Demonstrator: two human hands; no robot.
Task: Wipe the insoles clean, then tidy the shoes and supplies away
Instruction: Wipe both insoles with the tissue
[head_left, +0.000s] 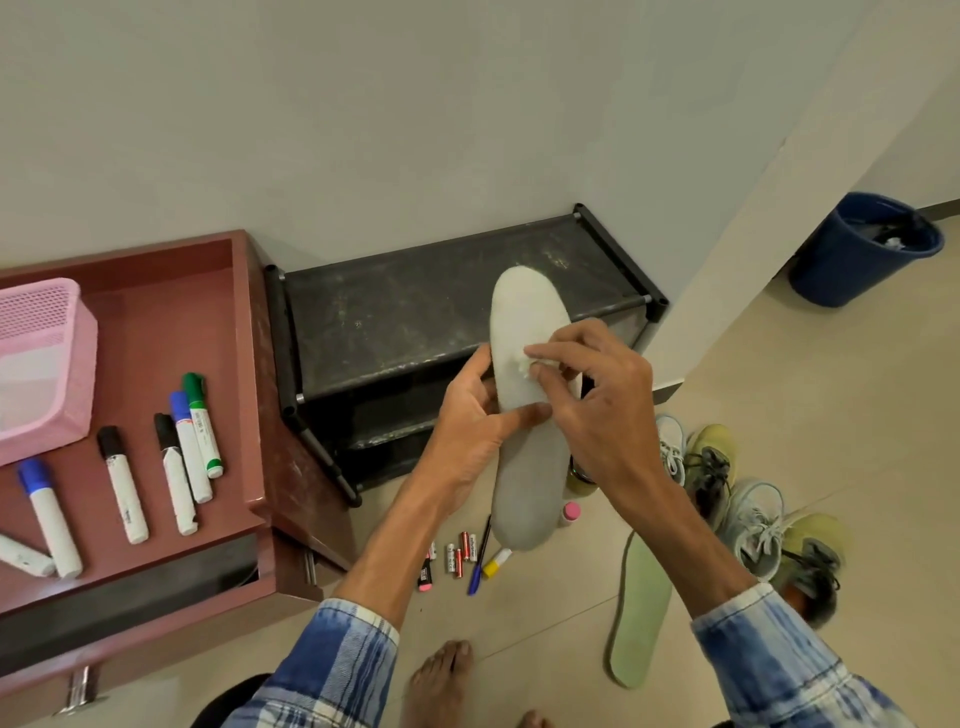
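Observation:
My left hand (470, 415) grips a pale grey insole (527, 467) by its left edge, thumb across its face, and holds it upright above the floor. My right hand (597, 395) pinches a small white wipe (530, 364) against the insole's upper half. A green insole (639, 608) lies flat on the floor tiles at the right. Beside it stand white and yellow-green shoes (748, 499) in a loose cluster.
A black shoe rack (447, 306) stands against the wall behind the insole. On the left, a red-brown desk (156, 332) holds a pink basket (41, 364) and several markers (182, 457). Batteries (457, 558), a pen (480, 558) and small bottles lie on the floor. A blue bin (857, 249) stands far right.

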